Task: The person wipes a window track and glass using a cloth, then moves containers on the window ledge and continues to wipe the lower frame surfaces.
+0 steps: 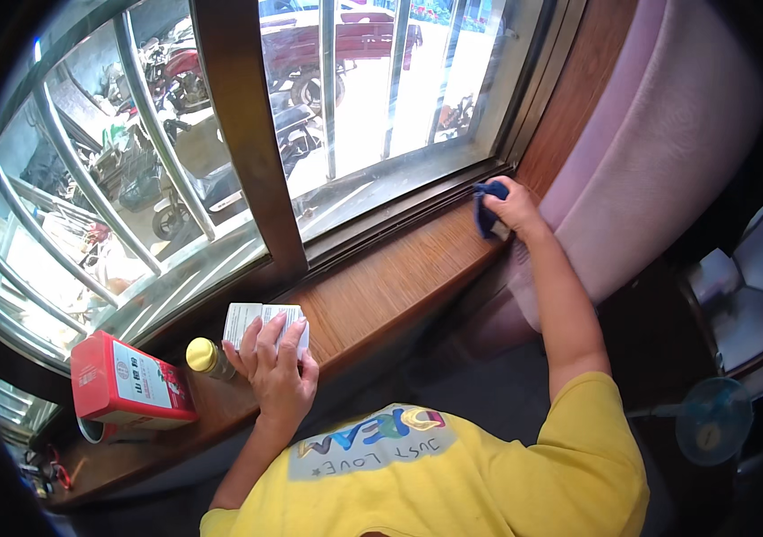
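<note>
My left hand (280, 362) lies over white printed cardboard boxes (244, 322) on the wooden windowsill (368, 288), its fingers across them and its thumb at the near side. Just left of that hand stands a small jar with a yellow lid (202, 354). Farther left is a red canister (133, 382) with a printed label. At the sill's right end my right hand (517, 207) grips a bunched dark blue cloth (489, 209), which touches the wood beside the window frame. Part of the cloth is hidden by my fingers.
A sliding window with a dark frame (237, 127) and metal bars (153, 134) borders the sill. A pale pink curtain (650, 161) hangs by my right arm. Red-rimmed glasses (59, 468) lie at the sill's far left. A translucent round plastic object (715, 421) is at lower right.
</note>
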{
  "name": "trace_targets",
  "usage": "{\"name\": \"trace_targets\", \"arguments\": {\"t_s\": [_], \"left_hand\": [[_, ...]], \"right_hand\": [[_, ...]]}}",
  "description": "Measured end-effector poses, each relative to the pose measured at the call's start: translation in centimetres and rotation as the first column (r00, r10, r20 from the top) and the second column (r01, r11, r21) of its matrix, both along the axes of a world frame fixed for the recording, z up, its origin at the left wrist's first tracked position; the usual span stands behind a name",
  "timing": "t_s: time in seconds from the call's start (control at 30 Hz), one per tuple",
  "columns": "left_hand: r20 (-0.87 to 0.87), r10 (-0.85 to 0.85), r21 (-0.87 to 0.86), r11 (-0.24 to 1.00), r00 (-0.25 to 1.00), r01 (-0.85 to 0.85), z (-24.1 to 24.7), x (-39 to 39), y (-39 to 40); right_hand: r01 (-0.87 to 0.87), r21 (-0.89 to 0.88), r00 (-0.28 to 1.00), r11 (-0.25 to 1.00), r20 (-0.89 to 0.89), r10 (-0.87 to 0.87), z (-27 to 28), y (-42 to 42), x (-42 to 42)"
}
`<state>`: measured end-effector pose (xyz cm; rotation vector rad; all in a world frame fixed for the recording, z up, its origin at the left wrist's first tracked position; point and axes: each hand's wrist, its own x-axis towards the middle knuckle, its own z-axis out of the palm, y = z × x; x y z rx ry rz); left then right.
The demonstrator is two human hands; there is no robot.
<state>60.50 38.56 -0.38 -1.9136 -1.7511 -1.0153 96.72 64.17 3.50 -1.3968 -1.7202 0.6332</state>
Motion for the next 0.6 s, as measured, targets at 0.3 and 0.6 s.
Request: {"name": "trace_targets", "arguments": {"t_s": [0.3, 0.6], "left_hand": [[-0.043, 0.016, -0.019, 1.000, 0.999, -0.016, 0.0, 0.0, -0.2], [-0.040, 0.076, 0.007, 0.997, 0.996, -0.076, -0.2, 0.3, 0.2]], "right_hand": [[-0.169, 0.256, 0.832, 0.952, 0.555, -0.001, -2.3, -4.6, -7.9], [0.070, 0.145, 0.978, 0.987, -0.204, -0.040, -0.8, 6.4, -0.7]]}}
